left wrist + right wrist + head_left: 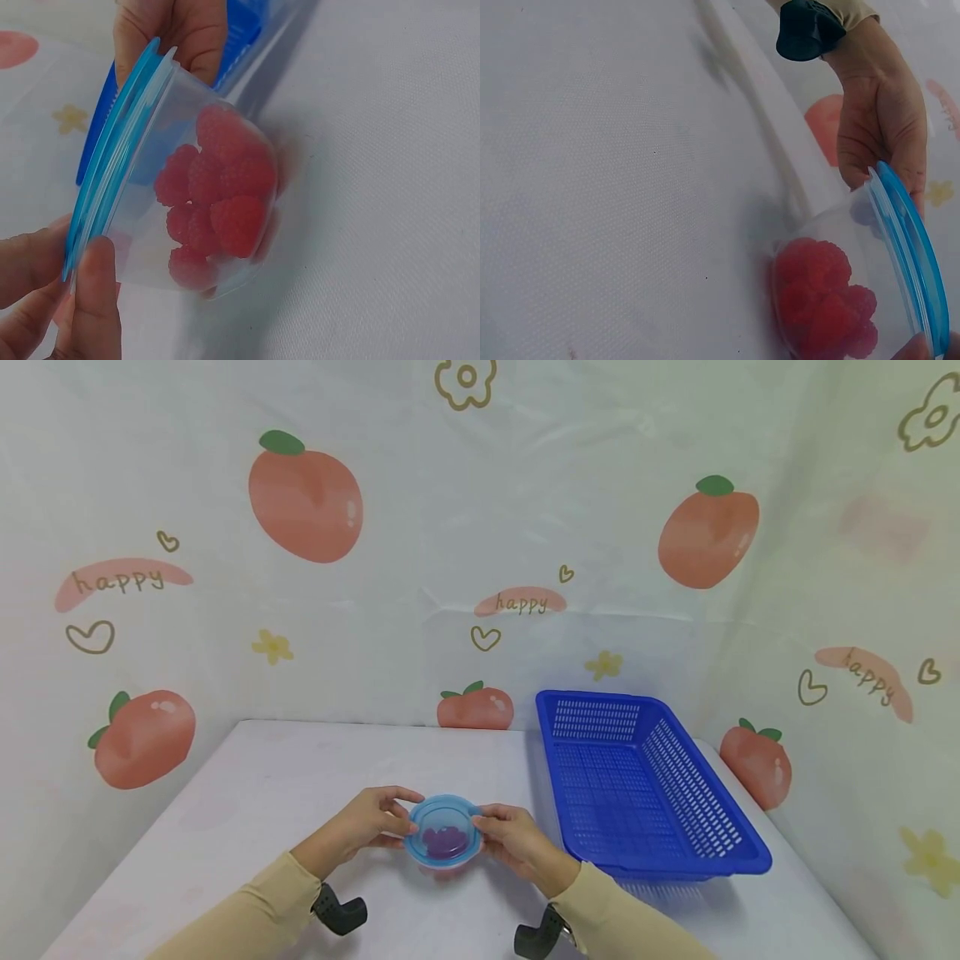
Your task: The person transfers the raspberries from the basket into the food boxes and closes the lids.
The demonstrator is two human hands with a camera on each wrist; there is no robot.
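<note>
A clear plastic container (142, 247) with a round blue lid (442, 810) stands between both hands over the white table. Several red raspberries (225, 180) lie inside it, showing through the clear wall in both wrist views. On its left side, my left hand (375, 821) pinches the lid and rim between thumb and fingers. My right hand (519, 842) grips the opposite edge, its thumb near the lid's top. The lid lies over the rim; whether it is fully pressed down I cannot tell.
A blue plastic basket (731, 860) with slotted walls stands to the right on the white table (315, 760). Behind the table hangs a white cloth (420, 527) printed with fruit, flowers and hearts. Each wrist wears a black device (339, 910).
</note>
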